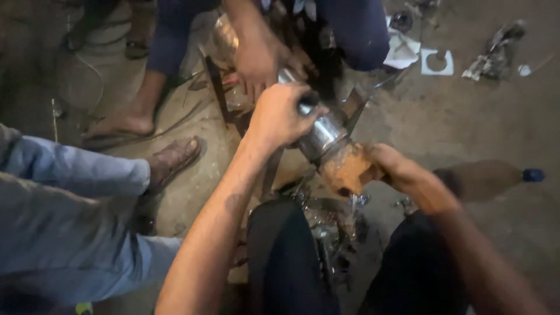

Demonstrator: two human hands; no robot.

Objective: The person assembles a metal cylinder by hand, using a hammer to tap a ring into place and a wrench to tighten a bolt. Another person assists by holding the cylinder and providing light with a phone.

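Note:
A shiny metal cylinder [322, 135] lies tilted on a dark metal stand [354, 105], with a rusty orange block [348, 169] at its near end. My left hand [280, 114] is closed around a dark handle on top of the cylinder. My right hand [394, 166] grips the rusty block from the right. Another person's hand [259, 58] holds the far end of the cylinder.
A person in blue trousers squats across from me, one bare foot [119, 123] on the dirt floor. A person in jeans [70, 221] sits at the left, foot in a sandal [173, 158]. A dusty bottle [490, 178] lies at the right. White paper pieces [437, 62] and scrap lie farther back.

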